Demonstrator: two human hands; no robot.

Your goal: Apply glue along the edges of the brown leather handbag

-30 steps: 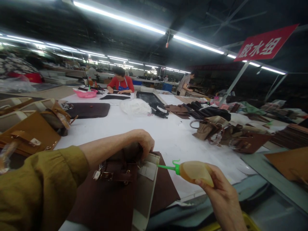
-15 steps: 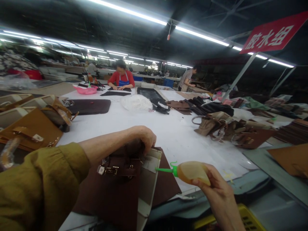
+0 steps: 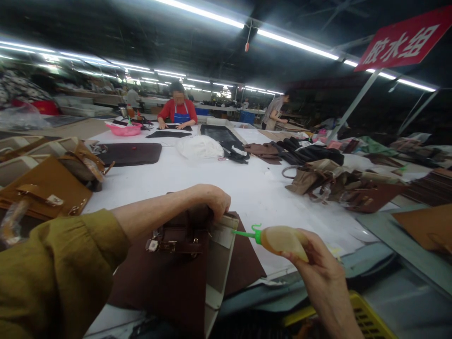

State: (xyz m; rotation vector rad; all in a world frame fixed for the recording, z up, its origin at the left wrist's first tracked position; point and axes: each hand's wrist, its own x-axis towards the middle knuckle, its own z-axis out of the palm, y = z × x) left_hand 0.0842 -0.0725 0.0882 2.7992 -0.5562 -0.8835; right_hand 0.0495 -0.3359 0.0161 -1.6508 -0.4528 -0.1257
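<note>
A dark brown handbag (image 3: 165,282) with gold clasps and a pale lining stands at the table's front edge. My left hand (image 3: 217,201) reaches over it, its fingers curled on the far upper corner; the fingertips are partly hidden. In my right hand (image 3: 319,259) lies a squeeze bottle (image 3: 282,239) of amber liquid, held nearly level. Its thin green nozzle (image 3: 243,233) points left, the tip at the pale side edge (image 3: 229,249) of the bag; I cannot tell whether they touch. Under the bag, a flat dark brown sheet (image 3: 245,263) sticks out to the right.
Tan handbags (image 3: 45,188) crowd the left side, and brown handbags (image 3: 363,188) lie at the right. Across the white table (image 3: 254,188) are a white plastic bundle (image 3: 199,148), a pink basin (image 3: 123,129) and a person in red (image 3: 181,113). A yellow crate (image 3: 370,318) sits below right.
The nozzle tip has moved up along the bag's side edge, toward my left hand. My left hand keeps its place on the bag. The person in red has spread their hands apart.
</note>
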